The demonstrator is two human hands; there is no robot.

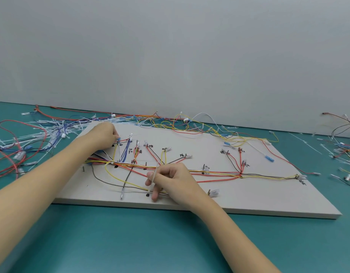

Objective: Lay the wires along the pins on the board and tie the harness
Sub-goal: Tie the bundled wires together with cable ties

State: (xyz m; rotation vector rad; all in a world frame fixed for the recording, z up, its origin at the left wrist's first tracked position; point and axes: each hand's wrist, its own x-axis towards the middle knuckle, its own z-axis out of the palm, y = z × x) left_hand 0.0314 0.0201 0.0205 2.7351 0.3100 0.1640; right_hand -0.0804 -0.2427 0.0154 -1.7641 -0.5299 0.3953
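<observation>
A pale board (249, 198) lies on the teal table with pins and handwritten labels. Red, yellow, brown and blue wires run along it as a harness trunk (215, 173) with branches up to clear connectors. My left hand (105, 134) is at the board's far left corner, fingers pinched on a blue-tipped wire end (118, 138). My right hand (170, 179) rests on the front middle of the board, thumb and forefinger holding a thin white cable tie (154, 174) upright over the trunk. A loose yellow and brown loop (119, 181) sags toward the front edge.
A heap of white cable ties (52, 127) and loose wires (10, 154) covers the table to the left. More tangled wires (182, 123) lie behind the board against the grey wall. Ties and wires (343, 152) also lie at the far right.
</observation>
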